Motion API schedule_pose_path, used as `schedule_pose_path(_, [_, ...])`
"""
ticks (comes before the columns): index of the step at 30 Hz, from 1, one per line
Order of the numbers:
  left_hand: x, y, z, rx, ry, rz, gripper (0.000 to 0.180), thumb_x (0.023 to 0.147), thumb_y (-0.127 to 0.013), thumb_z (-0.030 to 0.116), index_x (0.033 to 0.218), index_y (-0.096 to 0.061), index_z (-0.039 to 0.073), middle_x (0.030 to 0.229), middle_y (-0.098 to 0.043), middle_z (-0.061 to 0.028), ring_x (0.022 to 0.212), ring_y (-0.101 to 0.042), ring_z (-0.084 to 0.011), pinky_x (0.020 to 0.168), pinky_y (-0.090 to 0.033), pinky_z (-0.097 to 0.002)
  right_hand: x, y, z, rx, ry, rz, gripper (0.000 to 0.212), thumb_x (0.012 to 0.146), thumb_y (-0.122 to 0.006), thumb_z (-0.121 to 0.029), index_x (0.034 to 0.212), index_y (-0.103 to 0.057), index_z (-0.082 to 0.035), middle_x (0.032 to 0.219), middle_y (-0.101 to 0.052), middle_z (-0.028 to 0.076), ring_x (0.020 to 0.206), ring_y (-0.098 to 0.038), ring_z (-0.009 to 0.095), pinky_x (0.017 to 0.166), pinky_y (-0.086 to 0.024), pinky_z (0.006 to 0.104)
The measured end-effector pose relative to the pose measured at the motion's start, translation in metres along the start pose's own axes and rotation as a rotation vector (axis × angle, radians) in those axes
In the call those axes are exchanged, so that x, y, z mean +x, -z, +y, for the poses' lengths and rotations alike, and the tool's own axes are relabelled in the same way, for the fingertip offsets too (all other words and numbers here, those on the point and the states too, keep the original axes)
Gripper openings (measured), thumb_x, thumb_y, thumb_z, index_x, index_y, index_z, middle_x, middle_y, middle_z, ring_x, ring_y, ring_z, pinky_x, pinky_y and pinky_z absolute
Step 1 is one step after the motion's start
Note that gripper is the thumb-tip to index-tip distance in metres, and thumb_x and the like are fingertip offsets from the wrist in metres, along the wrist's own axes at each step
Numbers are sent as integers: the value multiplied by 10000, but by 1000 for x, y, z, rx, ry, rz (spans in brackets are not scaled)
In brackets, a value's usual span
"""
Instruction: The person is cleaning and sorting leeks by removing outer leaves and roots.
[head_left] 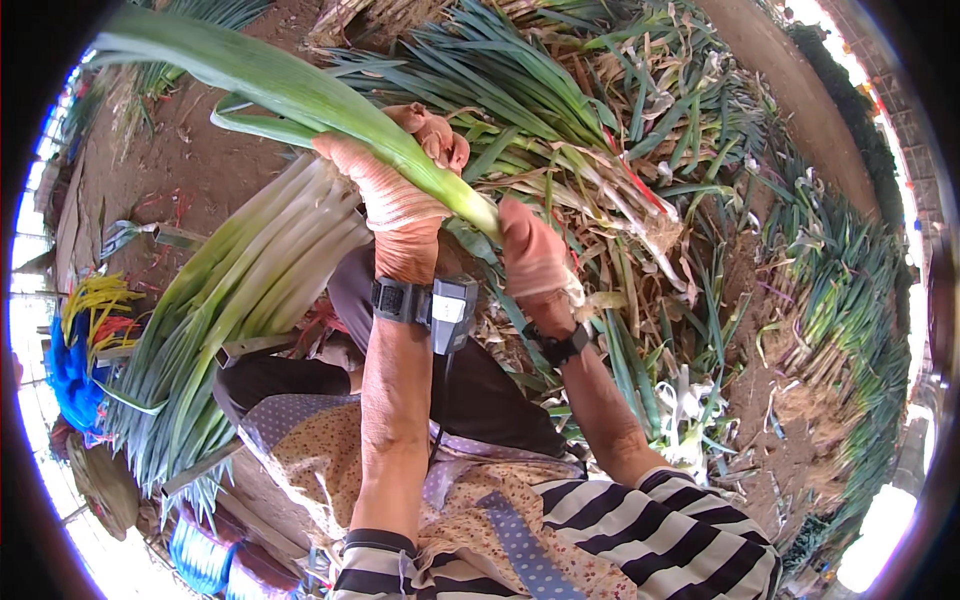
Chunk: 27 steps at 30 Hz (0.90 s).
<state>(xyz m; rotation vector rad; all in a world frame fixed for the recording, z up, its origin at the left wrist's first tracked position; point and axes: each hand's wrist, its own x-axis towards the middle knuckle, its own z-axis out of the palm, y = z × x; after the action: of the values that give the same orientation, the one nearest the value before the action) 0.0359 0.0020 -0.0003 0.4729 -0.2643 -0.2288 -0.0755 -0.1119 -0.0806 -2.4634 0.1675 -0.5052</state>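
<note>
One thick green onion (300, 95) slants across the upper middle, its wide green leaves toward the upper left and its pale end toward the right. My left hand (395, 190), in a worn orange-pink glove, is closed round the stalk from below, fingers curling over its far side. At the pale end, my right hand (532, 250), gloved alike, is closed on the stalk; its fingertips are partly hidden. Left of my knee lies a stack of peeled green onions (250, 245), white shanks toward my left hand and leaves hanging down to the lower left.
A metal frame (255, 347) supports the stack. Ahead lie unpeeled green onions (500, 90) with dry husks and red ties. A long row of green onions (850, 350) lines the right. Blue bags with yellow and red strips (75, 360) stand far left. Stripped peelings (690, 410) litter the soil.
</note>
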Motion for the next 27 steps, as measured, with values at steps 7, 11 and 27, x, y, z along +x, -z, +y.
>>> schedule_pose_path(7, [-5, 12, -8, -93, 130, -368, 689, 784, -421, 763, 712, -539, 88, 516, -415, -37, 460, -369, -159, 408, -331, -295, 36, -37, 51, 256, -141, -519, 335, 953, -448, -386, 1033, -627, -115, 797, -629, 191, 721, -618, 304, 671, -462, 406])
schedule_pose_path(11, [-1, 16, -10, -71, 128, -485, 570, 824, -478, 666, 712, -496, 107, 544, -414, -25, 490, -383, -153, 416, -341, -289, 29, -27, 69, 693, -962, -287, 584, 875, -532, -560, 950, -679, 0, 727, -593, -3, 642, -498, 117, 582, -402, 286])
schedule_pose_path(27, [-2, 16, -7, -74, 123, -405, 500, 834, -497, 613, 665, -445, 146, 586, -361, -9, 577, -359, -145, 495, -322, -284, -39, 1, 60, 74, -596, -416, 418, 775, -571, -465, 879, -687, -78, 918, -658, 176, 845, -631, 325, 746, -482, 367])
